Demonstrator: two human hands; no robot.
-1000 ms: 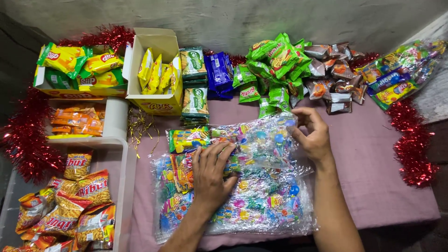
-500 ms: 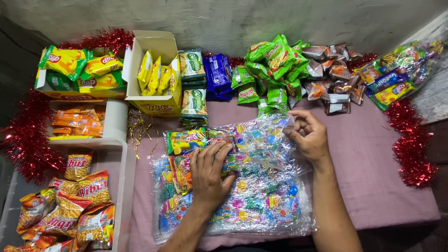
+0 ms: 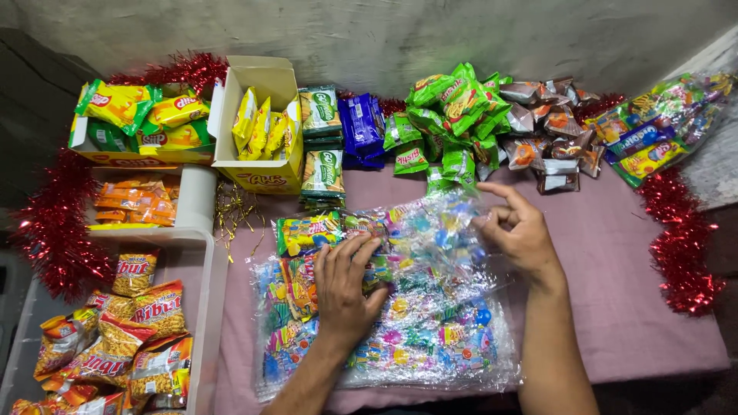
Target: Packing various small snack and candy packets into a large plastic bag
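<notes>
2 hands (image 3: 346, 288), 1 clear candy sheet (image 3: 430, 338), 1 open carton (image 3: 265, 127), 2 blue packs (image 3: 361, 127)

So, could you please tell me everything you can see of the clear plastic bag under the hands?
The clear plastic bag is large, crinkled and glossy, packed with small, colourful wrapped sweets. It lies flat on the mauve cloth, near the front edge. The left hand presses palm-down on its left half. The right hand pinches its upper right part, lifting the film slightly there.
</notes>
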